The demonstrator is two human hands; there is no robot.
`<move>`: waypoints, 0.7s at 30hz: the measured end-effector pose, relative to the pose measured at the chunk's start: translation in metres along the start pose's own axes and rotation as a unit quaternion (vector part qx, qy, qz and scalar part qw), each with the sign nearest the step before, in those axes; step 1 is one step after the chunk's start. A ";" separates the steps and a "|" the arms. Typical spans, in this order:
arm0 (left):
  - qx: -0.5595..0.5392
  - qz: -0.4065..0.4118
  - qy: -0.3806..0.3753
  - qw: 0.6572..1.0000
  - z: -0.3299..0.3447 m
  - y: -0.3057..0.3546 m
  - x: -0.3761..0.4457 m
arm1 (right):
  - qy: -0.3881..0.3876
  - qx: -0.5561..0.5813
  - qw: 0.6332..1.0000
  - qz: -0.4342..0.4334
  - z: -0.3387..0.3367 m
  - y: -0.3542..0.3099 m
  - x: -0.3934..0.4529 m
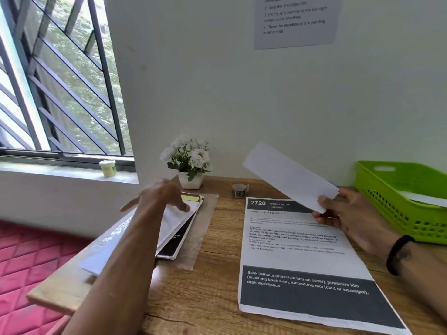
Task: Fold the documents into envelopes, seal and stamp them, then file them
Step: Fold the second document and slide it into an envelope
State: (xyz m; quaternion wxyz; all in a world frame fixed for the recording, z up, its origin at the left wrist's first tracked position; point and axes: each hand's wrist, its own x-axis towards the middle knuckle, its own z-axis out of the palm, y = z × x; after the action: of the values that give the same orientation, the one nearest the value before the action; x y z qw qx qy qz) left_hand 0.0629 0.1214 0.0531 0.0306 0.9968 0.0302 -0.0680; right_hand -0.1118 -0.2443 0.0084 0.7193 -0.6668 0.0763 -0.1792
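Printed sheet (304, 257) lies near; right hand (348, 218) pinches folded paper (290, 176), left hand (164, 197) spread over probably envelopes (174, 221); slide it in squarely.

head view: looks forward and down over the desk (205, 298), close above it, facing the far wall (217, 81).
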 end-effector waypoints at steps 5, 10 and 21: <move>-0.035 -0.027 0.011 0.999 0.010 -0.007 0.030 | 0.007 0.000 1.000 0.001 0.000 0.002 0.000; -0.080 -0.052 0.001 0.995 0.007 -0.005 0.018 | 0.007 0.002 1.000 0.003 0.000 0.004 0.002; -0.117 -0.081 0.125 0.982 -0.004 -0.004 -0.010 | 0.017 -0.009 1.000 0.008 -0.003 0.001 0.003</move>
State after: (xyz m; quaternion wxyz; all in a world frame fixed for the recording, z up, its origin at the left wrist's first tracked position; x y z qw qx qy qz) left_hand 0.0529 0.1246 0.0581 0.1371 0.9811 0.1227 0.0591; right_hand -0.1102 -0.2476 0.0070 0.7132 -0.6698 0.0955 -0.1834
